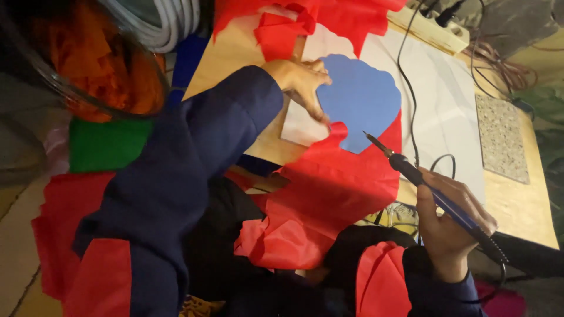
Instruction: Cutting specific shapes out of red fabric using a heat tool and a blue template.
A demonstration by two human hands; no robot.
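Wooden board [523, 205] under a white sheet [446, 111] fills the ground before me, and I place all else by the blue shape [359, 101] lying on that sheet. Nearest me, below and right of the shape, my right hand [449, 226] is wrapped tight round a blue-handled hot tool [432, 191], its thin tip just off the shape's lower edge. Red fabric [335, 194] drapes from under the shape down toward my lap. Left of the shape, my left hand [302, 82] lies flat, fingers spread, pressing its edge. Right of it sits a speckled slab [502, 138]; beyond, a power strip [432, 29].
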